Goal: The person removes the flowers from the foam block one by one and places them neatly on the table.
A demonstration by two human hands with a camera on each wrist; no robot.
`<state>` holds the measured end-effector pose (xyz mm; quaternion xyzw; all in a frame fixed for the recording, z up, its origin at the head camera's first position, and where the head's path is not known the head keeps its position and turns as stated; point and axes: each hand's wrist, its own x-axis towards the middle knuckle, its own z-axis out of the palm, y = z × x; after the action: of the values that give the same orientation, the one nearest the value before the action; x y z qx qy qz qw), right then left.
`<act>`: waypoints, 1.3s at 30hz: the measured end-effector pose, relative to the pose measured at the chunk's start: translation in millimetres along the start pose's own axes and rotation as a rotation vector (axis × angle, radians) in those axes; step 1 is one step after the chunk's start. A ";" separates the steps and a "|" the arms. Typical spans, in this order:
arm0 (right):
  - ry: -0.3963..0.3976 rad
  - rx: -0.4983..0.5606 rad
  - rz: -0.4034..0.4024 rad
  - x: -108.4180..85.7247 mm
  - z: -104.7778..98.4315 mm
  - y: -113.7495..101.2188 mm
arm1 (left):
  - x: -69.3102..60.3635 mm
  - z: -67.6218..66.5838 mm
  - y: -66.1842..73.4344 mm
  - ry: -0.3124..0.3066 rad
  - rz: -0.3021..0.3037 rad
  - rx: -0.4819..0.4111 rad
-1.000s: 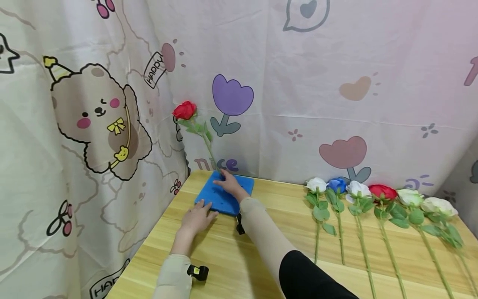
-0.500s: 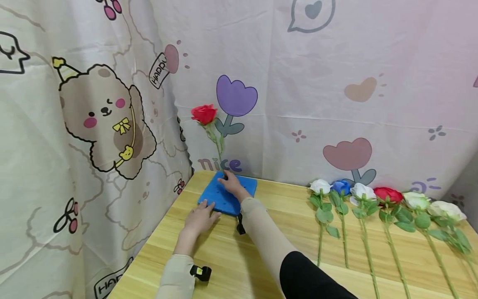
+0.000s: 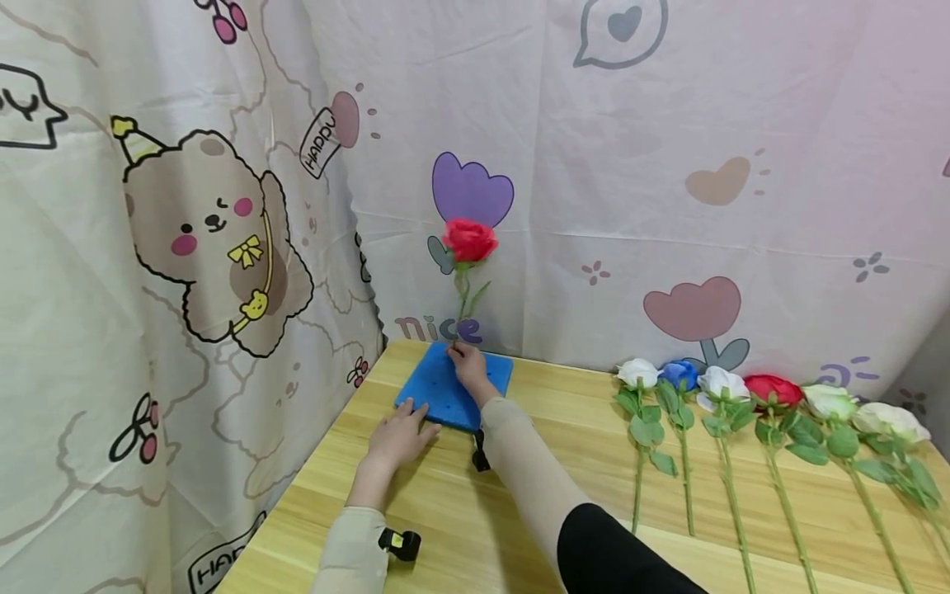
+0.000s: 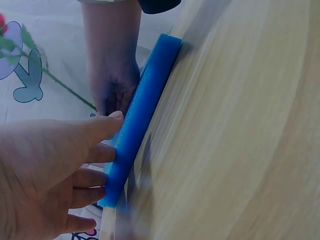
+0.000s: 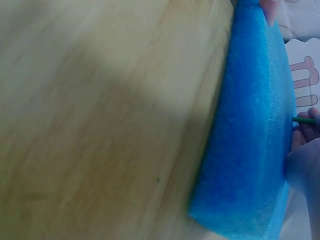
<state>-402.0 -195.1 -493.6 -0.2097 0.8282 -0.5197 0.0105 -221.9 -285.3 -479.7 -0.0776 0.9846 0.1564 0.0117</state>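
Note:
A red artificial rose (image 3: pixel 471 241) stands almost upright above the blue foam block (image 3: pixel 438 398), leaning a little right. Low on its stem (image 5: pixel 303 120), right by the foam, my right hand (image 3: pixel 471 369) pinches it between thumb and fingers. Whether the stem's end is inside the foam cannot be seen. Small dark holes dot the block's top. My left hand (image 3: pixel 399 436) rests on the block's near left corner, fingers spread and fairly straight. In the left wrist view its fingers (image 4: pixel 90 177) touch the block's edge.
Several artificial roses lie in a row on the right of the wooden table (image 3: pixel 549 429): white roses (image 3: pixel 636 373), a blue rose (image 3: pixel 679 375), another red rose (image 3: pixel 773 389) and pale greenish-white roses (image 3: pixel 828 399). A printed curtain (image 3: pixel 564 198) hangs behind the table and along its left.
The rose's bloom has swung right, from a strong leftward lean to nearly upright. My right hand has turned and shifted slightly with the stem. My left hand keeps its place on the foam.

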 end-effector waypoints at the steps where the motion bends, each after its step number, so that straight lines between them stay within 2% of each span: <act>1: 0.014 -0.003 0.001 -0.9 -0.5 0.0 | -0.1 -0.1 0.1 0.000 0.001 -0.001; 9: 0.090 -0.015 -0.002 -4.9 -1.0 1.0 | -0.8 -0.5 0.3 0.005 0.003 -0.003; 15: 0.135 0.049 -0.074 -8.1 -3.2 3.8 | -1.7 -1.8 2.3 0.007 0.002 -0.009; 22: 0.087 0.121 -0.048 -13.5 -5.2 9.6 | -1.6 -1.0 0.5 0.004 0.005 -0.009; 26: 0.049 0.148 -0.060 -17.1 -8.8 11.6 | -0.7 -1.4 -0.3 0.009 0.005 -0.008; 33: -0.044 0.315 -0.016 -28.2 -18.8 15.4 | 0.5 -1.9 1.2 0.008 0.014 -0.009; 39: -0.072 0.346 -0.007 -40.3 -21.2 15.4 | -0.7 -1.8 -1.0 0.006 0.014 -0.007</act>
<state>-375.4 -156.8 -505.3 -0.2260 0.7247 -0.6467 0.0742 -221.1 -286.7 -478.3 -0.0711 0.9845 0.1599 0.0074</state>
